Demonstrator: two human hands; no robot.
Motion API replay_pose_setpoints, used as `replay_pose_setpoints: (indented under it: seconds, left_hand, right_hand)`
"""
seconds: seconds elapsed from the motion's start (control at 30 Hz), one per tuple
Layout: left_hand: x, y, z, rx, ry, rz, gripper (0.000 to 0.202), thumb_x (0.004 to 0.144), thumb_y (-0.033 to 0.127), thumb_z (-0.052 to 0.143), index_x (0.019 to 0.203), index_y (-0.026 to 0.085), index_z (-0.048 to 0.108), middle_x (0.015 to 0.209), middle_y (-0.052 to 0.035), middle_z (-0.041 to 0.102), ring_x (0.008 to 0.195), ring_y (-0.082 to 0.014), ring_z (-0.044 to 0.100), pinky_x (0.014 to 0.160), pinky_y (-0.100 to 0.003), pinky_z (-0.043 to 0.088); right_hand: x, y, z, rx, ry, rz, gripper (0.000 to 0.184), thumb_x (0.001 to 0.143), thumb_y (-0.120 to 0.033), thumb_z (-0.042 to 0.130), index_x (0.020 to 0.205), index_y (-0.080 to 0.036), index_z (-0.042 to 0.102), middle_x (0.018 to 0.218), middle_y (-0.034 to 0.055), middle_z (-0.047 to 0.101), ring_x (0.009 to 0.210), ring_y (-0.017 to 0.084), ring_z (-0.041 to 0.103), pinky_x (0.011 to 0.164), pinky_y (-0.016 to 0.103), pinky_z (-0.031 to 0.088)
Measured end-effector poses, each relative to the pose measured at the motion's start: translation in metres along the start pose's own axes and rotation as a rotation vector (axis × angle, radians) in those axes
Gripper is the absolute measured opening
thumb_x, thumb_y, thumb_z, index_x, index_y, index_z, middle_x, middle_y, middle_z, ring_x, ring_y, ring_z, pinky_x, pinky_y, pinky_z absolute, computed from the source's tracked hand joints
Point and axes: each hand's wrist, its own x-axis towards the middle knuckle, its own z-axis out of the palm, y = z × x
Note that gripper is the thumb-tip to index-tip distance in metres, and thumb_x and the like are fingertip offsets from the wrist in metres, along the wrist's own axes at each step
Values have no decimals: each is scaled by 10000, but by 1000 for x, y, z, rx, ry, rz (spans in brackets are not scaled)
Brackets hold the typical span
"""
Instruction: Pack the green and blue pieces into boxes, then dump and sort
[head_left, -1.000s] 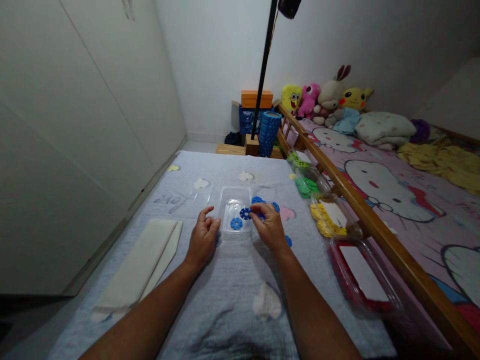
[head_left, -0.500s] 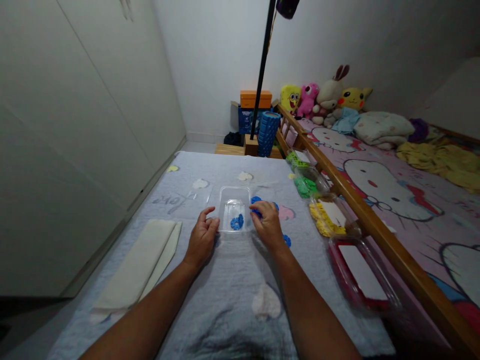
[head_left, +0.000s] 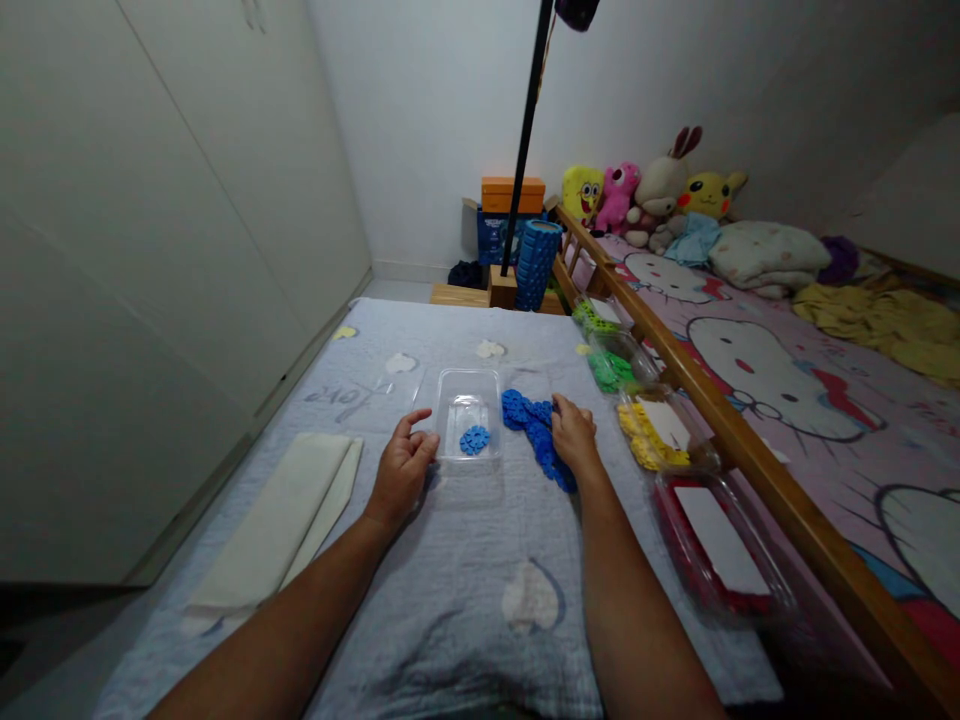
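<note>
As the left hand (head_left: 405, 465), grip apart, flanks a clear box (head_left: 454, 412), the right hand (head_left: 576, 436) (grip unclear) touches blue discs (head_left: 537, 432).

Cloth-covered surface (head_left: 450, 560), pale blue with heart prints, spans the middle of the scene. Folded off-white cloth (head_left: 274, 525) lies near left; clear box (head_left: 468, 385) stands around the middle, blue disc pile (head_left: 538, 432) just right of it. Right side, far to near, runs a row: lime container (head_left: 621, 314), green container (head_left: 642, 366), yellow container (head_left: 702, 450), red container (head_left: 772, 570).
</note>
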Motion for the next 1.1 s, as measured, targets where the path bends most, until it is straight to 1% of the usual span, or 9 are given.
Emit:
replay_pose_setpoints:
  seconds: [0.13, 0.3, 0.43, 0.5, 0.6, 0.7, 0.77, 0.87, 1.1]
  left_hand:
    - [-1, 1, 0, -34, -7, -3, 477, 852, 402, 628, 1272, 205, 520, 592, 94, 394, 532, -96, 364, 523, -199, 299]
    - [-1, 1, 1, -66, -21, -17, 480, 845, 393, 636, 1273, 210, 517, 599, 95, 391, 533, -93, 361, 517, -194, 284]
    - [0, 1, 0, -65, -28, -24, 499, 842, 394, 642, 1287, 204, 520, 597, 94, 387, 532, -93, 356, 517, -196, 286]
    - [1, 1, 0, -62, -36, -27, 527, 840, 404, 644, 1306, 194, 517, 603, 93, 390, 536, -94, 356, 516, -198, 286]
    - [1, 1, -1, -57, -46, -33, 568, 842, 415, 640, 1342, 179, 507, 610, 93, 386, 537, -94, 358, 516, -200, 285]
    - [1, 1, -1, -50, -47, -32, 577, 840, 412, 641, 1347, 170, 511, 611, 94, 383, 537, -91, 366, 524, -201, 291]
    - [1, 2, 0, -49, -42, -34, 579, 835, 408, 646, 1345, 166, 514, 611, 95, 386, 537, -90, 372, 528, -201, 296]
    - [0, 3, 0, -61, -36, -47, 591, 830, 412, 655, 1349, 169, 512, 613, 95, 391, 531, -90, 377, 522, -200, 293]
    - [2, -1, -1, -67, -54, -33, 594, 833, 426, 669, 1352, 188, 510, 618, 97, 372, 526, -87, 362, 509, -196, 284]
  right_hand:
    - [2, -2, -2, -23, 29, -14, 421, 908, -225, 507, 1311, -214, 629, 1298, 130, 642, 1165, 309, 526, 985, 432, 372]
    - [5, 3, -6, 75, 131, -14, 290, 810, -229, 591, 1079, -187, 692, 1118, 129, 681, 1072, 287, 560, 952, 408, 398]
    - [5, 8, -13, 304, 182, -2, 115, 746, -263, 611, 813, -183, 658, 864, 79, 672, 864, 236, 595, 832, 354, 443]
    - [4, 7, -19, 493, 178, 17, 138, 750, -325, 614, 756, -189, 638, 764, 40, 651, 752, 205, 589, 756, 331, 451]
    - [-3, -10, -28, 763, 163, 17, 222, 740, -406, 652, 783, -187, 654, 717, 11, 651, 701, 183, 589, 704, 307, 457]
    - [-15, -40, -30, 903, 113, -43, 239, 749, -405, 677, 860, -193, 672, 770, 10, 683, 730, 173, 607, 708, 292, 467]
    - [-25, -61, -28, 857, 71, -122, 200, 782, -386, 664, 872, -208, 679, 806, 13, 693, 770, 178, 614, 746, 303, 472]
    - [-38, -84, -21, 633, 42, -260, 100, 824, -308, 646, 843, -238, 715, 863, 30, 705, 908, 214, 615, 881, 364, 449]
    - [-51, -97, -4, 303, -67, -442, 139, 859, -169, 654, 875, -269, 749, 926, 32, 706, 1037, 241, 549, 1001, 440, 327]
